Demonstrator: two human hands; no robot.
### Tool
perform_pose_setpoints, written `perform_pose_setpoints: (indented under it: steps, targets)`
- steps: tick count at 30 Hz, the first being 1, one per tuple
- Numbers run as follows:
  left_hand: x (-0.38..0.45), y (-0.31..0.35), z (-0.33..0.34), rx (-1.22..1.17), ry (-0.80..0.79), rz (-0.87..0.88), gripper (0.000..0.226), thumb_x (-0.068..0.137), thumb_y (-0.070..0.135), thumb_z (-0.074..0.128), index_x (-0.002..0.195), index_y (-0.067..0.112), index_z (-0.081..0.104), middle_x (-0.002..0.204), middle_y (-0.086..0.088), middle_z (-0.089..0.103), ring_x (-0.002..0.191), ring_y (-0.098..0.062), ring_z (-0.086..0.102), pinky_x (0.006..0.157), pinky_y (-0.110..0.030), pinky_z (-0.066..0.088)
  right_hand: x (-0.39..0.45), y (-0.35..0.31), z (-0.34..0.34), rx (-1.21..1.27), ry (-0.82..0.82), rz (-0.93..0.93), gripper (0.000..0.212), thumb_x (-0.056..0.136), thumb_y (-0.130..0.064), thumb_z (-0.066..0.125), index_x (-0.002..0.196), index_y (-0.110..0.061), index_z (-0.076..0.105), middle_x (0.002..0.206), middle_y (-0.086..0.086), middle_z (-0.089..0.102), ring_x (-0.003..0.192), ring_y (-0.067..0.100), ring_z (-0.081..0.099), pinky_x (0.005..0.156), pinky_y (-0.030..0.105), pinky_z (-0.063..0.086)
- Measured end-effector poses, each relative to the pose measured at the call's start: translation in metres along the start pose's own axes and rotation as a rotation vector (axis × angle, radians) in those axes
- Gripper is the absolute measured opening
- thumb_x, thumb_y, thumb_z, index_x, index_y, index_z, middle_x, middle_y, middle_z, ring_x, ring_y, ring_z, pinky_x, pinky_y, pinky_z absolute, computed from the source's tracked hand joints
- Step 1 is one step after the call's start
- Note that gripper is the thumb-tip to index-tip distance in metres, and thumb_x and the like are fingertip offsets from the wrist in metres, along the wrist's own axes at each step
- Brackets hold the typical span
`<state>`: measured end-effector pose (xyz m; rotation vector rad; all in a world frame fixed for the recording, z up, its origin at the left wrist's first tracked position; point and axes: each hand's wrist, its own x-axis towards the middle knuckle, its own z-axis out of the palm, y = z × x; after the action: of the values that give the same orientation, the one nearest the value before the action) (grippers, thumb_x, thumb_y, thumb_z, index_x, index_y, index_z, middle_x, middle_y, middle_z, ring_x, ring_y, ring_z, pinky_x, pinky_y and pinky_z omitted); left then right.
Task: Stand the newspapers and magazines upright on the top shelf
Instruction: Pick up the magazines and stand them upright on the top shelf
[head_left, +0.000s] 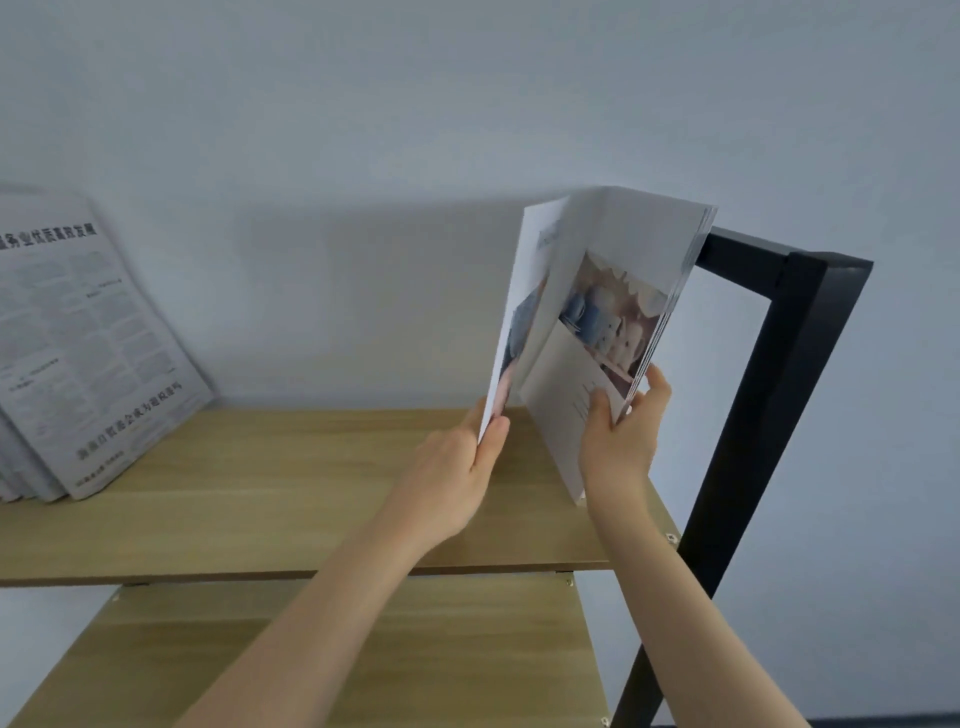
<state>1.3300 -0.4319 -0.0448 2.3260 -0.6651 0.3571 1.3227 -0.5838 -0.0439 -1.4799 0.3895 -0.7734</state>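
Magazine (608, 312) stands half-open at right end of top shelf (260, 493), against the black frame (769, 395), w/ left hand (457, 478) pinching one cover and right hand (618, 441) gripping the rest, prob. to close it so it stays upright; newspapers (88, 353) lean at wall on left.

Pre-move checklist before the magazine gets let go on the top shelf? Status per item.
1. Left hand pinches the loose front leaf: ok.
2. Right hand grips the thick page block: ok.
3. Magazine closed: not ok, it gapes open.
4. Magazine's bottom edge seated on top shelf: cannot tell, hands cover it.
5. Black frame behind for support: ok, top corner overlaps it.
6. Newspapers at shelf's left, apart from magazine: ok, though leaning.
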Motion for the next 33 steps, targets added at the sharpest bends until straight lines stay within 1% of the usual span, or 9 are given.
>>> perform_pose_setpoints:
  steps: [2, 5, 7, 9, 11, 13, 17, 24, 33]
  targets:
    - [0.009, -0.005, 0.008, -0.010, -0.063, 0.027, 0.048, 0.101, 0.049, 0.023, 0.148, 0.038, 0.025, 0.069, -0.012, 0.061, 0.064, -0.024, 0.059, 0.065, -0.040, 0.048, 0.003, -0.001, -0.005, -0.094, -0.055, -0.026, 0.041, 0.098, -0.020, 0.047, 0.137, -0.023, 0.033, 0.118, -0.003, 0.050, 0.105, 0.016, 0.052, 0.087, 0.033, 0.050]
    - [0.023, -0.007, 0.021, -0.021, -0.124, 0.068, 0.052, 0.099, 0.052, 0.025, 0.147, 0.052, 0.008, 0.076, -0.007, 0.065, 0.069, -0.022, 0.062, 0.072, -0.042, 0.052, 0.005, -0.003, -0.012, -0.141, -0.137, -0.028, 0.041, 0.097, -0.024, 0.051, 0.135, -0.019, 0.036, 0.122, -0.001, 0.052, 0.110, 0.020, 0.053, 0.091, 0.037, 0.051]
    - [0.031, -0.001, 0.028, -0.063, -0.163, 0.086, 0.053, 0.099, 0.051, 0.029, 0.147, 0.052, 0.007, 0.106, -0.008, 0.070, 0.091, -0.026, 0.066, 0.085, -0.043, 0.052, 0.004, -0.007, -0.017, -0.098, -0.189, -0.024, 0.049, 0.094, -0.031, 0.056, 0.138, -0.023, 0.035, 0.131, -0.002, 0.052, 0.116, 0.018, 0.053, 0.096, 0.040, 0.050]
    - [0.039, 0.005, 0.035, -0.124, -0.185, 0.083, 0.055, 0.099, 0.050, 0.033, 0.148, 0.051, 0.007, 0.129, -0.004, 0.063, 0.109, -0.025, 0.063, 0.095, -0.041, 0.049, 0.000, -0.014, -0.025, -0.047, -0.216, -0.046, 0.053, 0.093, -0.036, 0.056, 0.140, -0.028, 0.034, 0.133, -0.011, 0.049, 0.116, 0.009, 0.050, 0.095, 0.029, 0.048]
    - [0.044, 0.011, 0.041, -0.195, -0.223, 0.077, 0.058, 0.098, 0.050, 0.037, 0.147, 0.053, 0.007, 0.107, -0.003, 0.070, 0.089, -0.019, 0.067, 0.088, -0.038, 0.052, -0.004, -0.022, -0.032, 0.001, -0.224, -0.075, 0.046, 0.095, -0.035, 0.052, 0.138, -0.031, 0.036, 0.122, -0.025, 0.049, 0.106, -0.008, 0.050, 0.082, 0.009, 0.045]
    - [0.046, 0.016, 0.047, -0.285, -0.284, 0.063, 0.062, 0.094, 0.053, 0.044, 0.145, 0.059, 0.008, 0.091, -0.003, 0.071, 0.072, -0.014, 0.063, 0.083, -0.035, 0.051, -0.007, -0.027, -0.036, 0.029, -0.236, -0.090, 0.042, 0.097, -0.035, 0.048, 0.137, -0.035, 0.036, 0.112, -0.035, 0.047, 0.097, -0.020, 0.049, 0.073, 0.002, 0.044]
    - [0.049, 0.022, 0.058, -0.429, -0.358, 0.058, 0.076, 0.077, 0.065, 0.052, 0.141, 0.064, 0.011, 0.145, 0.014, 0.048, 0.119, -0.017, 0.059, 0.104, -0.042, 0.046, -0.007, -0.031, -0.038, 0.057, -0.259, -0.073, 0.044, 0.099, -0.031, 0.045, 0.142, -0.034, 0.034, 0.122, -0.025, 0.049, 0.097, -0.016, 0.049, 0.081, 0.011, 0.043]
    - [0.053, 0.018, 0.068, -0.510, -0.328, 0.023, 0.082, 0.084, 0.033, 0.067, 0.139, 0.066, 0.015, 0.150, 0.013, 0.042, 0.127, -0.021, 0.053, 0.102, -0.045, 0.047, -0.001, -0.027, -0.033, -0.004, -0.186, -0.070, 0.040, 0.100, -0.022, 0.045, 0.135, -0.039, 0.038, 0.116, -0.026, 0.048, 0.090, -0.013, 0.050, 0.082, 0.023, 0.047]
    - [0.054, 0.017, 0.073, -0.442, -0.260, 0.041, 0.082, 0.086, 0.031, 0.068, 0.148, 0.050, 0.017, 0.153, 0.008, 0.037, 0.129, -0.020, 0.050, 0.105, -0.043, 0.045, -0.005, -0.028, -0.032, -0.079, -0.136, -0.096, 0.045, 0.099, -0.015, 0.045, 0.138, -0.034, 0.034, 0.139, -0.009, 0.046, 0.101, 0.003, 0.048, 0.091, 0.039, 0.051]
